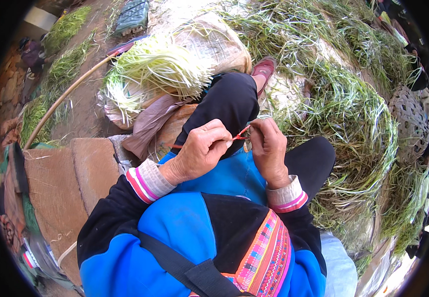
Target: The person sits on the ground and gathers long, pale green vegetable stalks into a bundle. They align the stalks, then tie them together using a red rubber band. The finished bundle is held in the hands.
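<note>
Above my lap, my left hand [208, 146] pinches a thin red tie [239, 137] between thumb and fingertips. My right hand [268, 146] grips the tie's other side, a short way to the right. Between the two hands the tie shows a small knot or crossing. A loose red end trails out to the left behind my left hand. Beyond my left hand, a bundle of pale green-white stalks [170, 68] lies on sacks, with more stalks [125, 96] hanging down its near side.
A stuffed woven sack [218, 42] stands beside the stalks. Loose green leaves [348, 111] spread across the ground at right, near a woven basket [410, 124]. To the left are a brown padded mat [55, 178] and a curved wooden pole [66, 94]. A person [32, 55] is far left.
</note>
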The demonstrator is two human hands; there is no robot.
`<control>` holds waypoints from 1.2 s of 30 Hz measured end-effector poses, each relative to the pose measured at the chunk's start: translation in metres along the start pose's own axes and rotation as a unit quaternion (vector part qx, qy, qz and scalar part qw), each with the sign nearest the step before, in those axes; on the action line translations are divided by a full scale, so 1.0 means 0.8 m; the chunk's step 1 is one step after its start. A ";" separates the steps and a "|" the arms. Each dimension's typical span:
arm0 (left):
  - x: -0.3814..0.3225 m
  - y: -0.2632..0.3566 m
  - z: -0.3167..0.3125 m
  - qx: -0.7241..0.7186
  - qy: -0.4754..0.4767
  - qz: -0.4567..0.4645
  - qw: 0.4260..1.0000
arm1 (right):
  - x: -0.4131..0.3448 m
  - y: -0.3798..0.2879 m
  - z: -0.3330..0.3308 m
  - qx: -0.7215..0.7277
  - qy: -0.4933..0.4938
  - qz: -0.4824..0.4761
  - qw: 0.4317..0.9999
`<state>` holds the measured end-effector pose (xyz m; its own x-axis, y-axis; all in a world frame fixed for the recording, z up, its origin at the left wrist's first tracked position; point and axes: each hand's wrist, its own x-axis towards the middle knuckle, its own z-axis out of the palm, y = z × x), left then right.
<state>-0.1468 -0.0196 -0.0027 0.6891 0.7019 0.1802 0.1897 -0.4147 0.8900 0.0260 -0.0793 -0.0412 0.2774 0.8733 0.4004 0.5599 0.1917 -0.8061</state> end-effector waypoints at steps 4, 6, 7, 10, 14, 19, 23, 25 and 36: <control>-0.008 0.006 -0.009 -0.091 0.058 -0.049 0.993 | -0.004 -0.007 0.001 0.026 -0.011 -0.036 0.999; -0.012 0.010 -0.013 -0.115 0.063 -0.093 0.987 | -0.009 -0.013 0.005 0.038 -0.029 -0.059 0.997; -0.012 0.012 -0.014 -0.094 0.030 -0.099 0.990 | -0.011 -0.017 0.007 0.040 -0.041 -0.069 0.996; -0.020 0.017 -0.005 -0.257 -0.010 -0.195 0.946 | -0.019 -0.028 0.015 0.036 -0.041 -0.105 0.993; -0.035 0.018 -0.003 -0.297 0.000 -0.258 0.919 | -0.028 -0.037 0.019 0.022 -0.044 -0.128 0.991; -0.054 0.014 -0.005 -0.383 -0.026 -0.289 0.877 | -0.041 -0.042 0.025 -0.022 -0.034 -0.147 0.988; -0.064 0.010 -0.004 -0.402 -0.037 -0.267 0.875 | -0.043 -0.050 0.027 0.010 -0.012 -0.116 0.993; -0.065 0.009 -0.001 -0.424 -0.020 -0.225 0.877 | -0.039 -0.057 0.024 0.073 -0.033 -0.035 0.996; -0.049 0.023 -0.012 -0.576 0.129 -0.054 0.805 | -0.070 -0.098 0.029 0.459 -0.254 0.222 0.822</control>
<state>-0.1770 -0.0493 0.0102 0.5156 0.8565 0.0243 -0.6391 0.3655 0.6768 -0.0515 -0.1330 -0.0104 -0.1970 0.9781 -0.0672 -0.3986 -0.1426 -0.9060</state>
